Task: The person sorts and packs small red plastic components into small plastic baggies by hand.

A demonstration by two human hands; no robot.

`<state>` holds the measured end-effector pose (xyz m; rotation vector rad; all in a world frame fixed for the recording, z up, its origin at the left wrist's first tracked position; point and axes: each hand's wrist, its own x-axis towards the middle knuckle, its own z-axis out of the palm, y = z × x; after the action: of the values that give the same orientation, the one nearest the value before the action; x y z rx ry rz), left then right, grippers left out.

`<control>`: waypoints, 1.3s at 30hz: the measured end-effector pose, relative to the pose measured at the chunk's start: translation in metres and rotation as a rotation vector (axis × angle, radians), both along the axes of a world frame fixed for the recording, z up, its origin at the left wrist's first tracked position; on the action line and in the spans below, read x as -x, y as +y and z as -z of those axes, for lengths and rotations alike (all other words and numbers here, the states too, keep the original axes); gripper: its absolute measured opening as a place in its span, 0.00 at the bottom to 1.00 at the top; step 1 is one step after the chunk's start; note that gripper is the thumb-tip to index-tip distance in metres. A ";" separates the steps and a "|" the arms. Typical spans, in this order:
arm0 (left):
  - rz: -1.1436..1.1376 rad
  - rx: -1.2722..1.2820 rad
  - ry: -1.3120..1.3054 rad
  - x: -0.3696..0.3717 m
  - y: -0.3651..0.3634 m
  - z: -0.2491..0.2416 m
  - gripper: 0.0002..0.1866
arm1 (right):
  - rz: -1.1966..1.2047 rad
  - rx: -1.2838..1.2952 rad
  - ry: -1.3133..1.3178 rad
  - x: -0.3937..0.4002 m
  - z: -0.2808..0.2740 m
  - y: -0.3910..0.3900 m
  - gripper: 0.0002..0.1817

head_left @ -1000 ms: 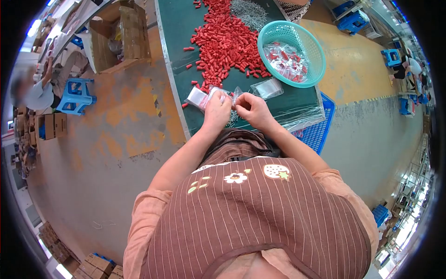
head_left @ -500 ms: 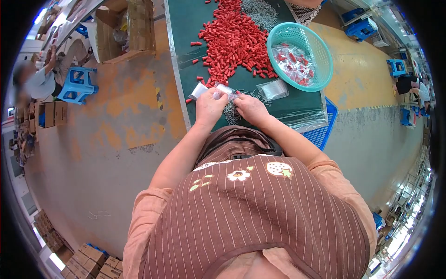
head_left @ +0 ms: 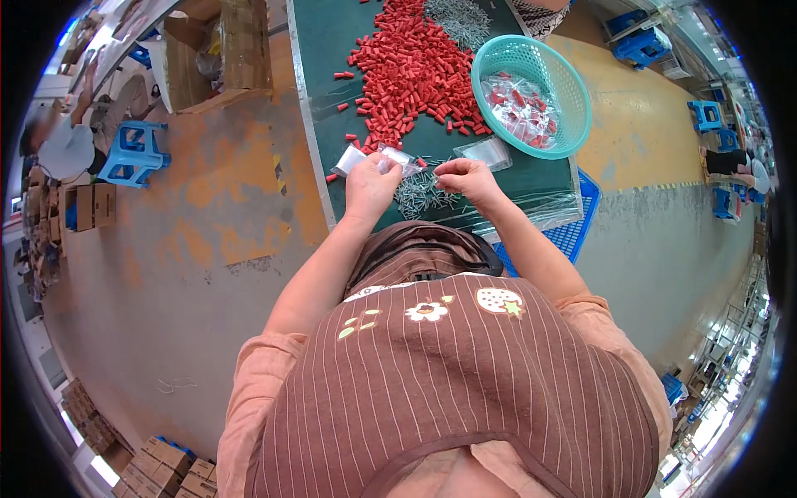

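Observation:
My left hand (head_left: 373,184) is closed on a small clear plastic bag (head_left: 398,159) near the table's front edge. To its right, my right hand (head_left: 470,181) has its fingertips pinched together beside a pile of grey screws (head_left: 421,196); what they hold is too small to make out. Behind my hands a large heap of red plugs (head_left: 415,70) spreads over the green table (head_left: 330,108). A stack of clear bags (head_left: 488,153) lies just beyond my right hand.
A turquoise basket (head_left: 576,100) with filled bags stands on the table's right side. More screws (head_left: 458,23) lie at the back. A blue crate (head_left: 581,217) is beside the table's right edge. Cardboard boxes and blue stools stand on the floor; other people are at both sides.
My right hand has moved right, away from my left hand, uncovering more of the screw pile. My left hand still holds the bag in nearly the same place.

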<state>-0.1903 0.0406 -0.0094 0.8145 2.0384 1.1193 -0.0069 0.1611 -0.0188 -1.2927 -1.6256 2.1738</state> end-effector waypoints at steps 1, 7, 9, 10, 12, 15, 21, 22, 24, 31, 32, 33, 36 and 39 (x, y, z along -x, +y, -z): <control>0.003 0.005 0.007 0.000 0.000 0.000 0.05 | 0.016 0.042 0.016 -0.001 -0.002 0.001 0.10; 0.008 0.005 0.011 -0.004 -0.001 -0.004 0.05 | 0.142 0.216 0.075 -0.006 -0.026 0.000 0.10; 0.026 0.010 0.041 -0.003 -0.001 -0.002 0.05 | 0.146 0.199 0.093 -0.007 -0.029 0.000 0.10; 0.031 0.015 0.055 -0.004 -0.001 -0.003 0.06 | 0.148 0.190 0.102 -0.008 -0.030 0.000 0.09; 0.041 0.027 0.083 -0.005 -0.001 -0.009 0.07 | 0.134 0.156 0.117 -0.009 -0.026 0.002 0.09; 0.061 0.068 0.114 -0.008 -0.001 -0.022 0.08 | 0.109 0.097 0.130 -0.013 -0.025 0.005 0.10; 0.101 0.114 0.116 -0.010 -0.001 -0.029 0.14 | 0.141 0.132 0.164 -0.012 -0.036 0.002 0.11; 0.103 0.107 0.112 -0.011 -0.001 -0.031 0.14 | 0.144 0.133 0.165 -0.012 -0.036 0.002 0.11; 0.104 0.094 0.103 -0.011 -0.002 -0.034 0.14 | 0.154 0.149 0.159 -0.012 -0.036 0.003 0.11; 0.113 0.082 0.148 -0.015 0.001 -0.029 0.13 | 0.090 0.052 0.234 -0.006 -0.054 -0.007 0.08; 0.122 0.084 0.168 -0.017 0.001 -0.033 0.13 | 0.041 -0.045 0.233 -0.003 -0.060 -0.009 0.08; 0.131 0.086 0.188 -0.019 0.002 -0.038 0.13 | -0.008 -0.142 0.231 0.001 -0.066 -0.012 0.07; 0.171 0.061 0.167 -0.025 0.002 -0.049 0.13 | -0.106 -0.430 0.150 0.008 -0.071 -0.019 0.07; 0.185 0.053 0.171 -0.025 0.003 -0.046 0.14 | -0.202 -0.845 0.106 0.012 -0.082 -0.023 0.06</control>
<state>-0.1649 0.0434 0.0369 1.0791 2.0719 0.9166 -0.0190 0.1381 0.0628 -0.7604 -2.3065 1.2942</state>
